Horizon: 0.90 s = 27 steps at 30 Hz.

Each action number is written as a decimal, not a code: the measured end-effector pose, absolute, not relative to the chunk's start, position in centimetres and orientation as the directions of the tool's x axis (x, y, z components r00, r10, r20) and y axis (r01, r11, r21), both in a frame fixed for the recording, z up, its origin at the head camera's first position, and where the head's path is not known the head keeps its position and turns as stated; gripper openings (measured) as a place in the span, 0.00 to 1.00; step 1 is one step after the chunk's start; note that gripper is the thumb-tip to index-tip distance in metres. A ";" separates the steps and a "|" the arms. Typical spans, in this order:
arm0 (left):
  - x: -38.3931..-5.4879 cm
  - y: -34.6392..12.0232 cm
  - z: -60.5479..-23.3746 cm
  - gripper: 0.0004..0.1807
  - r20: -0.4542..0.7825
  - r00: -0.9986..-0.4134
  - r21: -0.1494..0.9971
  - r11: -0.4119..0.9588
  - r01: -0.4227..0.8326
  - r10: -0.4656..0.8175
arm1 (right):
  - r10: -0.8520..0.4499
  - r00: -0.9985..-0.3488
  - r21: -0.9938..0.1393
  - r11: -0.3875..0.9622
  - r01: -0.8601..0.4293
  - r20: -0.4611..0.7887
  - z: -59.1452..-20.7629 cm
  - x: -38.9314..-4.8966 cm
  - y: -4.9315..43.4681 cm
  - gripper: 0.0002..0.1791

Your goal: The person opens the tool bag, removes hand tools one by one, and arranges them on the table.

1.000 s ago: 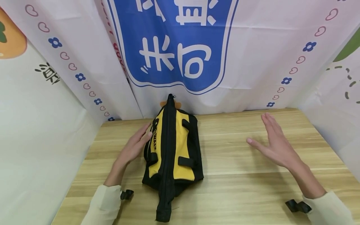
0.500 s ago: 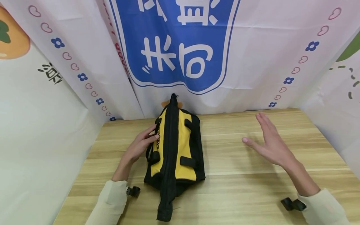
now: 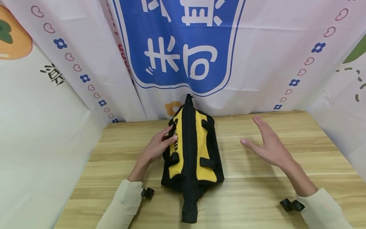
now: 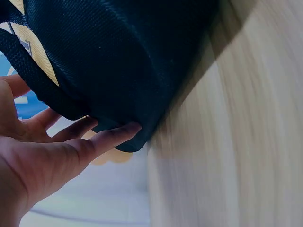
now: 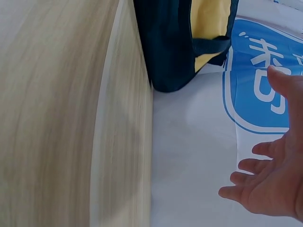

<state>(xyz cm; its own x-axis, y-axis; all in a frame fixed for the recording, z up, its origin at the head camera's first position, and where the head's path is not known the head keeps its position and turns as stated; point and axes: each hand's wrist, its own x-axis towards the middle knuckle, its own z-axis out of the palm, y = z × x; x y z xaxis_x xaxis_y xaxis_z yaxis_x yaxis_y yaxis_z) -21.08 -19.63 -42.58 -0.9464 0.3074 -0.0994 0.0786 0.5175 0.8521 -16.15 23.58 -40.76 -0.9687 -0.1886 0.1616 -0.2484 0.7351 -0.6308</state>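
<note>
Yellow-and-black bag (image 3: 191,143) is sitting on the wooden table (image 3: 243,187) between the two hands: right up against the left hand (image 3: 156,147) on its right side, and well apart from the right hand (image 3: 270,149). It's sitting on its base with the long side pointing away from the person.

Left hand first: fingers fairly straight, laid against the bag's side by the near handle (image 4: 37,78). I'd call that a touch more than a grip, though honestly I can't tell if a finger is tucked behind the strap. Right hand is spread, thumb held off from the fingers, holding nothing.

My guess on the step: it's positioning, with the left hand steadying the bag or nudging it sideways. If it's a nudge toward the right hand, the next move probably calls for gentle, low pressure so the thing slides on its base and doesn't tip, with the right hand ready to meet the opposite side. The handle over there (image 3: 208,163) could flop in the way a bit.

Container-wise, the bag is the only one I can spot. A black zip strip (image 3: 190,127) runs along the top, with the pull (image 3: 193,96) at the end farthest from the hands. Looks closed to me, and whatever's inside is hidden. It keeps its shape okay, but that might just be stiff fabric.
</note>
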 end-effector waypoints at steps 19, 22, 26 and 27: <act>-21.0 -15.0 -42.5 0.39 -0.032 -0.950 0.827 0.542 0.149 0.309 | -0.216 -0.957 -0.717 0.634 -0.290 0.196 -39.7 -19.8 21.2 0.50; -21.0 -14.7 -42.6 0.39 -0.025 -0.949 0.825 0.542 0.158 0.314 | -0.234 -0.950 -0.741 0.596 -0.309 0.208 -39.3 -20.7 20.7 0.49; -20.9 -14.4 -42.7 0.40 -0.032 -0.949 0.817 0.555 0.156 0.314 | -0.251 -0.948 -0.772 0.557 -0.308 0.197 -38.6 -22.1 19.7 0.47; -20.9 -14.4 -42.6 0.40 -0.036 -0.948 0.816 0.558 0.154 0.315 | -0.252 -0.948 -0.780 0.547 -0.304 0.192 -38.5 -22.4 19.4 0.47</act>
